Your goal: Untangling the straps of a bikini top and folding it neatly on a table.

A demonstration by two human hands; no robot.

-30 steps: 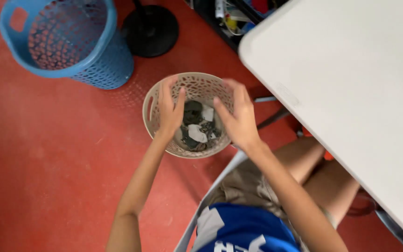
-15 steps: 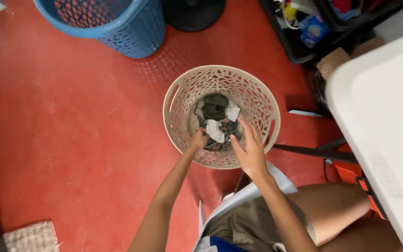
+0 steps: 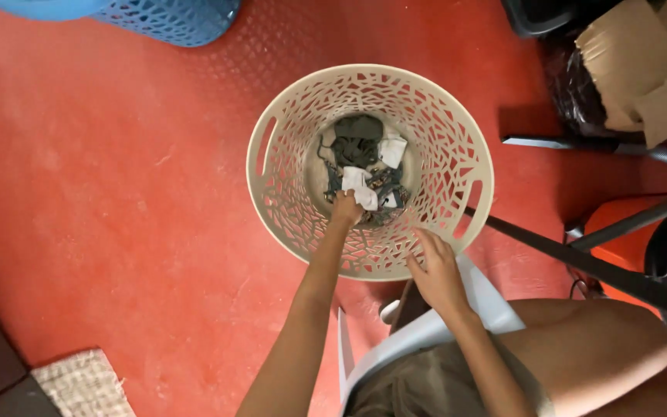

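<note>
On the red floor (image 3: 117,193), the left hand (image 3: 347,208) reaches deep into the beige basket (image 3: 272,154), fingers closed on a white cloth (image 3: 360,185), while the right hand (image 3: 438,270) rests open-fingered at the near rim, so lifting the cloth out looks next.

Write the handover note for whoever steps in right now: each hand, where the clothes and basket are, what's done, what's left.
Left hand: reaching down inside the beige basket, fingers closed on a white cloth on top of the pile.
Right hand: open, resting on the basket's near rim, holding nothing.
Things: the basket stands on the red floor in front of the seated person; the dark and white clothes lie at its bottom. A blue basket stands farther off, at the top edge of the view.
Done: the cloth is gripped.
Left: nothing is out of the basket yet; the whole pile remains inside.
</note>
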